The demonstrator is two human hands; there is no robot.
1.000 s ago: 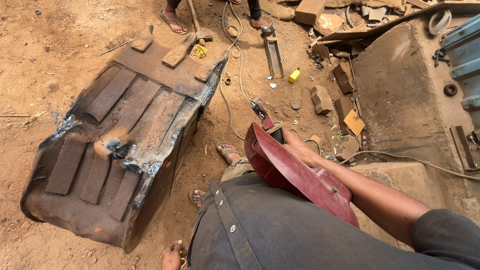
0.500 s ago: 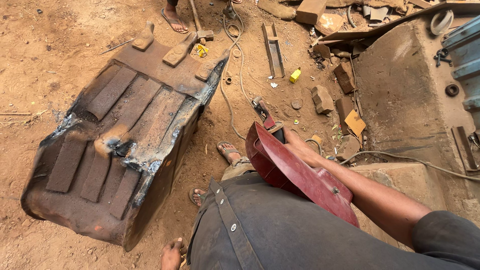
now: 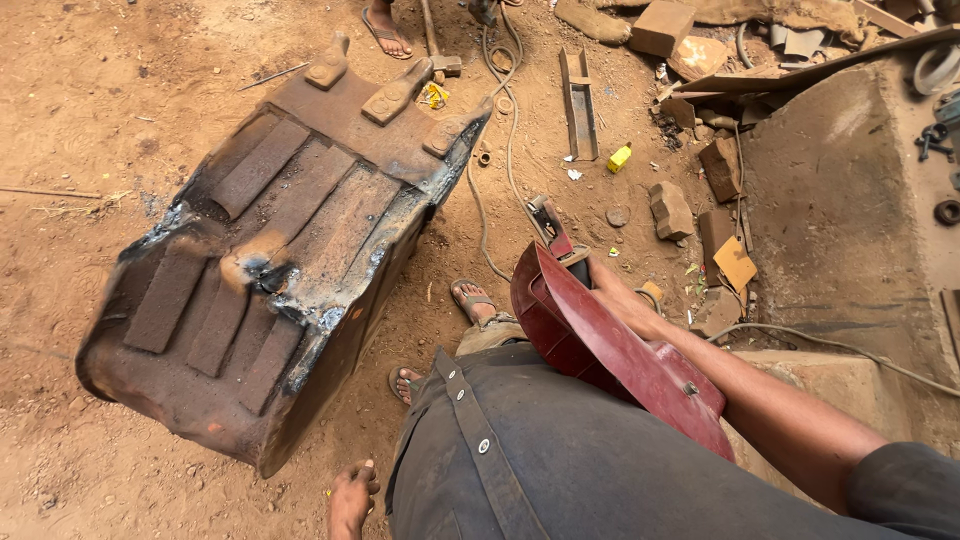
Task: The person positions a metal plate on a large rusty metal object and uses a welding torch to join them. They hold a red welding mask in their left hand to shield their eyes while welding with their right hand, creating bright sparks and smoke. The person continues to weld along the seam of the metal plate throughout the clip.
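Head view: curved dark-red metal shield (image 3: 620, 355).

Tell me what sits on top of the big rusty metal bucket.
On the bucket, rows of welded flat strips and three lugs near its far edge. Its underside and the ground beneath are covered.

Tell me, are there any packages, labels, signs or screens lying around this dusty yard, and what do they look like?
No signs or screens show.
Small yellow box: on the dirt right of the metal channel, blocky, bright yellow.
Yellow wrapper: crumpled, at the far top edge of the big rusty welded bucket.
Orange-yellow flat piece: squarish, among the bricks, beyond the right hand; cardboard or not, unclear.
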